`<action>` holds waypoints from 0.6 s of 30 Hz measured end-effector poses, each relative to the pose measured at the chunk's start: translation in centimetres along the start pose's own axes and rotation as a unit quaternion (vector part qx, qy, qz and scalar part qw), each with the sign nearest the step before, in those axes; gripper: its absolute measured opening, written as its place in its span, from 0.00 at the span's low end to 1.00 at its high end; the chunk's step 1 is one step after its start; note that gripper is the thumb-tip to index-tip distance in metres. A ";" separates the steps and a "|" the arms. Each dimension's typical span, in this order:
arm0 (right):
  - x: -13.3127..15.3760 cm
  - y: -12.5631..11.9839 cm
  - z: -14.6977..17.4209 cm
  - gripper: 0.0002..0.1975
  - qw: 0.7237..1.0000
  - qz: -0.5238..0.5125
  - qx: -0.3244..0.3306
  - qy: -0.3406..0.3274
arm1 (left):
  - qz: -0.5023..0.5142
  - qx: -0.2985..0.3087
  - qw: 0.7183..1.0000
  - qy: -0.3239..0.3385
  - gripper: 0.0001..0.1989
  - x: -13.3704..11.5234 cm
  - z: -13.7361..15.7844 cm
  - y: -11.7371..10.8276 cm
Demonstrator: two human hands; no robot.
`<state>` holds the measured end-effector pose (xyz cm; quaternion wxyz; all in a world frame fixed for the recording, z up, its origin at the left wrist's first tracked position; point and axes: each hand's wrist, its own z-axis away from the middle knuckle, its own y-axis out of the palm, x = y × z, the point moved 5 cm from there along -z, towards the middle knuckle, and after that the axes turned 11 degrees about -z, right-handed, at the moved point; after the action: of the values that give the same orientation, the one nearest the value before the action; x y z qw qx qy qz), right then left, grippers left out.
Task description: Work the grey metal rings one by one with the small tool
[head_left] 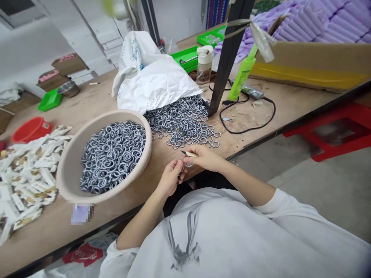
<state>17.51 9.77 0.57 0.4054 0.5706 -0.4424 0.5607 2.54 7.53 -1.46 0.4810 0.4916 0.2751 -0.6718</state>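
Both hands meet above the table's front edge, close to my body. My left hand (171, 177) is closed, fingertips pinched around grey metal rings (181, 170) that its fingers mostly hide. In my right hand (206, 157), also closed, is a small pale-handled tool (190, 154) with a dark pointed tip aimed left. Another ring (189, 165) shows just under the right fingers; which hand bears it I cannot tell. Just beyond the hands lies a loose heap of metal rings (185, 123), spilling from a white sack (158, 83). Left of them stands a beige basin (65, 170) full of similar rings.
White strips (34, 173) are piled at left near a red bowl (31, 129). A dark post (227, 58) rises behind the ring heap. Right of it are a green bottle (242, 79), a black cable (246, 132) and a cardboard box (313, 63) of purple pieces. A red stool (333, 131) stands below.
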 end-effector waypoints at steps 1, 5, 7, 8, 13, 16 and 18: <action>0.2 0.7 -0.1 0.15 0.998 -0.058 0.008 0.002 | -0.019 0.011 1.000 0.011 0.27 -0.2 -0.2 0.1; 1.1 2.3 -0.1 0.20 0.977 -0.211 -0.035 -0.001 | -0.058 0.006 0.996 0.066 0.25 -1.0 -0.5 0.0; 1.3 2.6 0.2 0.21 0.968 -0.240 -0.067 -0.013 | -0.054 -0.009 0.996 0.077 0.23 -1.3 -0.4 -0.1; 1.4 2.7 0.4 0.21 0.967 -0.241 -0.077 -0.017 | -0.047 -0.013 0.996 0.074 0.22 -1.3 -0.3 -0.1; 1.1 3.1 0.1 0.24 0.973 -0.227 -0.046 0.007 | 0.002 -0.023 0.998 0.058 0.22 -1.5 -0.3 0.9; 1.9 1.9 -1.6 0.25 0.982 -0.183 -0.052 -0.019 | 0.050 -0.036 0.996 0.066 0.20 -2.5 -0.7 1.2; 3.1 0.6 -2.6 0.27 0.990 -0.096 -0.079 -0.067 | 0.078 -0.048 0.993 0.074 0.19 -3.5 -1.1 1.0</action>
<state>16.09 11.96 3.80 0.4708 0.6129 -0.4543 0.4430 4.05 9.43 1.46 0.5331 0.5360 0.3027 -0.5804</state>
